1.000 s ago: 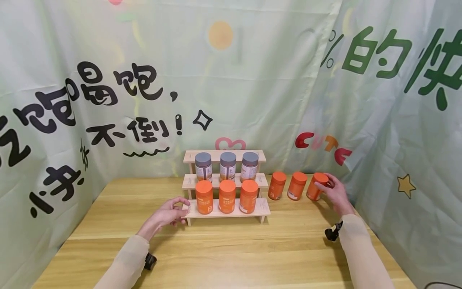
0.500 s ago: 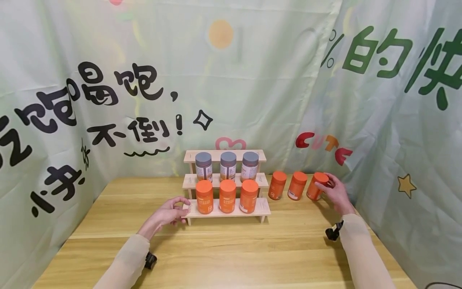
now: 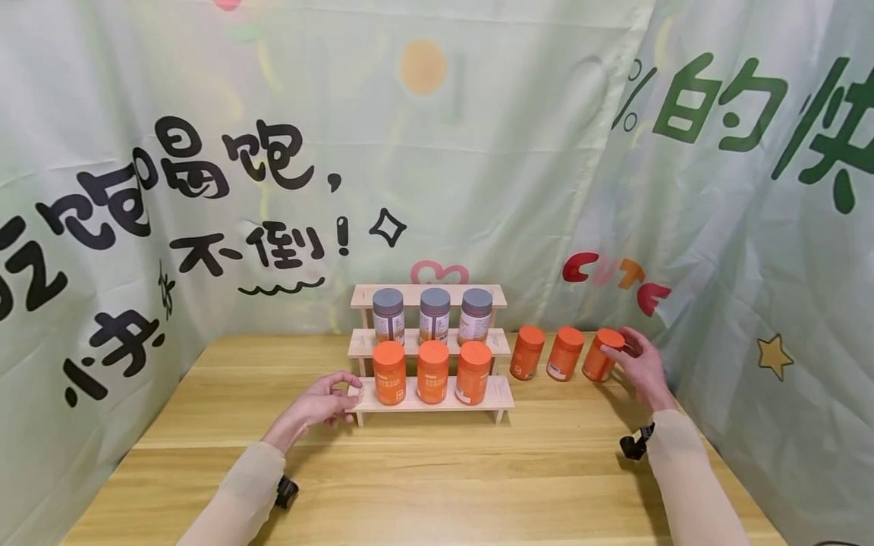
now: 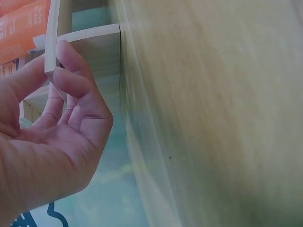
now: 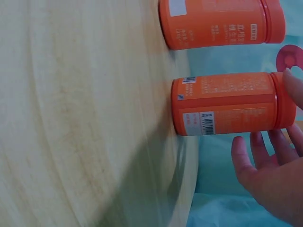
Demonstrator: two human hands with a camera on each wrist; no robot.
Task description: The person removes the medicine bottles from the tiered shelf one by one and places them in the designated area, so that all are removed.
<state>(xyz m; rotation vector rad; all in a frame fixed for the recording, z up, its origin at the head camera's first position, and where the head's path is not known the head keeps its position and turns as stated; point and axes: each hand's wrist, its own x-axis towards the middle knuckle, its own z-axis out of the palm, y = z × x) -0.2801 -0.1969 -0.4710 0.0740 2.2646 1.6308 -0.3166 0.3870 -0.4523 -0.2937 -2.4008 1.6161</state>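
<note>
My left hand (image 3: 326, 400) pinches the left end of the lowest board of a three-step wooden display rack (image 3: 437, 406). In the left wrist view the thumb and fingers lie on opposite faces of the board's end (image 4: 53, 38). On that lowest step stand three orange jars (image 3: 433, 373). Farther right my right hand (image 3: 642, 368) holds the rightmost loose orange jar (image 3: 599, 362) by its lid. The right wrist view shows thumb and fingers on either side of the lid (image 5: 285, 100), with the jar upright on the table.
Three grey-lidded jars (image 3: 435, 318) stand on the middle step, behind the orange ones. Two more orange jars (image 3: 529, 354) are lined up between the rack and my right hand. Printed cloth curtains (image 3: 478, 167) enclose the wooden table (image 3: 437, 478) at the back and sides.
The head view has shifted slightly, moving the scene a little to the right in the picture. Both hands keep their holds, and the jars and rack stay put.
</note>
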